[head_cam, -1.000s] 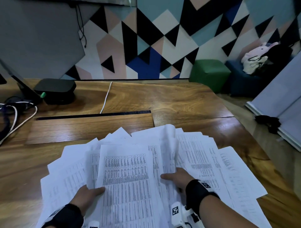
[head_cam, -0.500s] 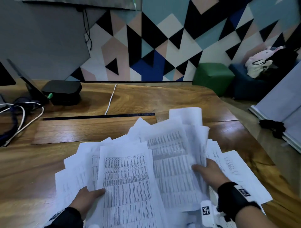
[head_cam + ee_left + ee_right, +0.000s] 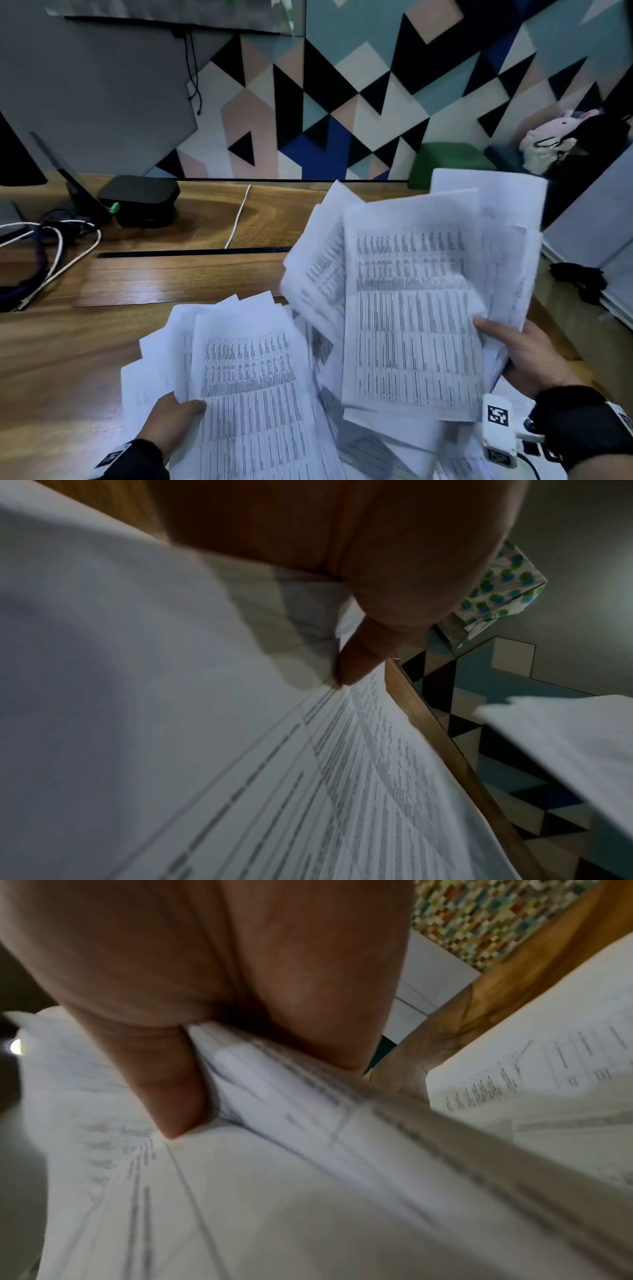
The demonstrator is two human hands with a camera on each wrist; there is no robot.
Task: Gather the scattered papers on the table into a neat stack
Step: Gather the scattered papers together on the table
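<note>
Two hands on printed papers over a wooden table.
Head view: right hand gripping a raised, fanned bundle; left hand pinching flat sheets. Left wrist: thumb pressed onto paper. Right wrist: thumb clamping the bundle.

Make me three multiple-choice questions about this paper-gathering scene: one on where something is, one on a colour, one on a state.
1. Where is the black box?
A. far left of the table
B. on the papers
C. on the floor

2. What colour is the cable running across the table?
A. red
B. white
C. yellow

3. What is the right hand doing?
A. resting flat
B. pointing
C. gripping a raised bundle of papers

Answers: 1 A, it sits by the left-side cables. 2 B, it shows white on brown wood. 3 C, thumb over sheets held off the table.
</note>
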